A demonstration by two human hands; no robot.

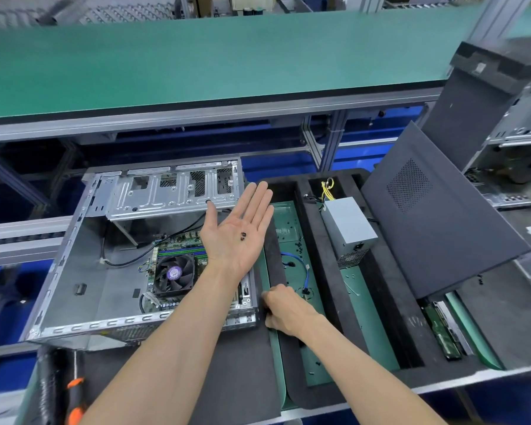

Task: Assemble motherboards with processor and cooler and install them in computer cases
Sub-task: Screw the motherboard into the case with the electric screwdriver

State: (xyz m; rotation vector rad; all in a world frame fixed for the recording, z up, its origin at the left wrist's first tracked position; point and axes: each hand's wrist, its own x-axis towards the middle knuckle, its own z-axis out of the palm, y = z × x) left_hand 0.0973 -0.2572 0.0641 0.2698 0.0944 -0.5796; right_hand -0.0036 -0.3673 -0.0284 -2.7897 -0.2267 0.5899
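Both hands are busy with screws: the left hand point(238, 233) lies flat, palm up, above the open computer case point(83, 271), cupping two small black screws point(243, 235), while the right hand point(284, 311) curls down into the green parts tray point(292, 222), apparently pinching up another, though its fingertips are hidden. The motherboard point(184, 240) with its cooler fan point(174, 274) already sits in the case. Tiny, hard and apt to roll, the screws are best pinched singly by the head.
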